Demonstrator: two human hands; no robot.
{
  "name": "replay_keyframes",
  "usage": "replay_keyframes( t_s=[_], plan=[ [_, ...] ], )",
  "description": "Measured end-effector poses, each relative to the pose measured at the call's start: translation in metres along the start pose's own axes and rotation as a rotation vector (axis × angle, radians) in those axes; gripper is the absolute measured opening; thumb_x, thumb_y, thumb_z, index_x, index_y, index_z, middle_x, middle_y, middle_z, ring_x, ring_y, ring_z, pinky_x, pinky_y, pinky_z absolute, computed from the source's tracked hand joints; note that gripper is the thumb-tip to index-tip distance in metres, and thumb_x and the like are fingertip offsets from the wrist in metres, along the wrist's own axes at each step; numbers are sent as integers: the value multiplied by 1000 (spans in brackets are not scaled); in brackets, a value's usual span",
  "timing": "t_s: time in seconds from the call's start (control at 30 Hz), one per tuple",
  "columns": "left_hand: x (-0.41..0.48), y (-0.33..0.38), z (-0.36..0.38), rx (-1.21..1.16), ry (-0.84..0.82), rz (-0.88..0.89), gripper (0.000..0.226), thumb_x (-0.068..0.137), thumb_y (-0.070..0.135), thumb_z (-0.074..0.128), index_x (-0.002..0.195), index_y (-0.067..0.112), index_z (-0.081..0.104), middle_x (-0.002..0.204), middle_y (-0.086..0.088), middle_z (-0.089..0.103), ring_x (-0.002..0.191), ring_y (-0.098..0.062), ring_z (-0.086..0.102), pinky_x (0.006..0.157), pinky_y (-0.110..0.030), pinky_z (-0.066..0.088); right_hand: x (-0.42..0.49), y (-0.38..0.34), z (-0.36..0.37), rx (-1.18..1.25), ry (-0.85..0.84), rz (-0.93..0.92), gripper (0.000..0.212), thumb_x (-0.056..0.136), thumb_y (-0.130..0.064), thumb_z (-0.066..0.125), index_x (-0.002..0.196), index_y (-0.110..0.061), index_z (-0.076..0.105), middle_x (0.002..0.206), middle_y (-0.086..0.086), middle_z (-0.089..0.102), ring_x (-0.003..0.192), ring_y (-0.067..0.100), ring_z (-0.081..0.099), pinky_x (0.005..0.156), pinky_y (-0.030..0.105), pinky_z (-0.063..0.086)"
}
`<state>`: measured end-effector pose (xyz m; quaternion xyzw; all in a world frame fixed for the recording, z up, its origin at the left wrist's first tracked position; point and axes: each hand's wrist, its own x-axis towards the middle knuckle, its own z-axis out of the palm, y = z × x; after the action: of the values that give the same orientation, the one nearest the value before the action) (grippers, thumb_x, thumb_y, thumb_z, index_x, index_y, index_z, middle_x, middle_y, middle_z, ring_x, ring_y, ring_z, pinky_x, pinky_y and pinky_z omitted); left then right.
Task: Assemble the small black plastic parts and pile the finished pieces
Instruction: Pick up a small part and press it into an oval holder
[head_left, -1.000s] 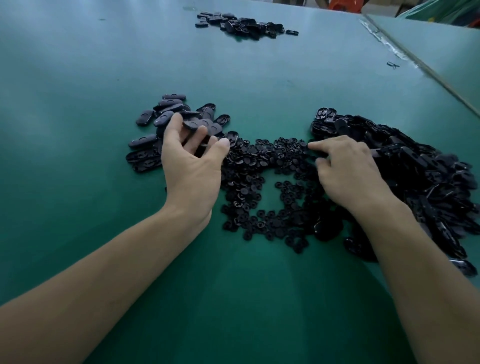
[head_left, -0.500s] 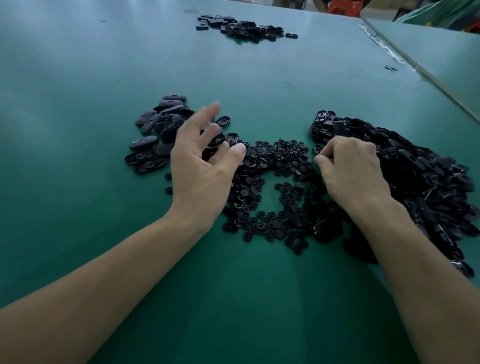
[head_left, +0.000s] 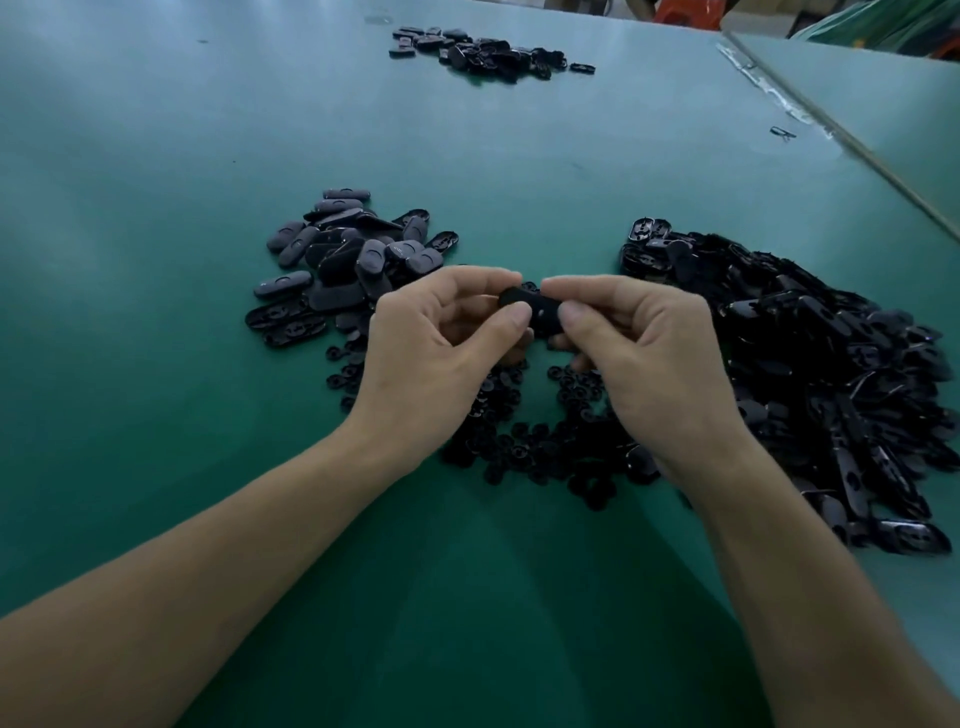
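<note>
Both hands meet over the middle of the green table. My left hand (head_left: 441, 348) and my right hand (head_left: 644, 353) pinch the same black oval part (head_left: 537, 312) between thumbs and fingers, one at each end, lifted above the table. Under the hands lies a spread of small round black pieces (head_left: 535, 441). A pile of oval pieces (head_left: 343, 260) with smooth backs up lies to the left. A larger heap of black oval shells (head_left: 831, 374) lies to the right.
Another pile of black parts (head_left: 483, 52) sits far back on the table. A single small black part (head_left: 783, 132) lies near the seam (head_left: 841, 140) with the neighbouring green table at the right.
My left hand left the left pile and came to the middle. My right hand rose from the round pieces. Both now hold one oval part between them.
</note>
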<state>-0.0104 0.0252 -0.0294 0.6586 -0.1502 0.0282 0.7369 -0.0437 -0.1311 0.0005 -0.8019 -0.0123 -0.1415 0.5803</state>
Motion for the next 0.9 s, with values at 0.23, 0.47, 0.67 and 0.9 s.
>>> replay_keyframes(
  t_s=[0.23,0.47,0.67,0.9],
  plan=[
    [-2,2,0,-34,-16,-1,13,90,0,71,97,11,71,81,-7,77,71,-18,75,67,-25,59,-8,8,1,-50,39,-10,13,90,-17,74,94,-29,75,78,-6,74,73,8,68,71,24,55],
    [-1,3,-1,-47,-11,5,6,96,7,65,95,10,70,83,-7,77,69,-21,75,63,-25,59,-10,6,3,-15,73,7,10,90,-16,74,88,-26,74,78,-4,75,74,15,70,77,41,60],
    [-2,2,-2,-65,-33,-1,21,89,10,74,109,13,67,86,-5,77,78,-20,76,67,-25,58,-11,5,4,44,91,10,11,91,-13,73,88,-24,73,79,0,76,75,19,72,77,42,61],
    [-2,1,0,-1,-58,67,15,86,5,75,96,17,72,88,3,78,80,-13,74,75,-25,59,-12,8,4,-118,42,-17,13,93,-12,70,92,-25,74,81,-11,76,81,2,72,78,20,56]
  ],
)
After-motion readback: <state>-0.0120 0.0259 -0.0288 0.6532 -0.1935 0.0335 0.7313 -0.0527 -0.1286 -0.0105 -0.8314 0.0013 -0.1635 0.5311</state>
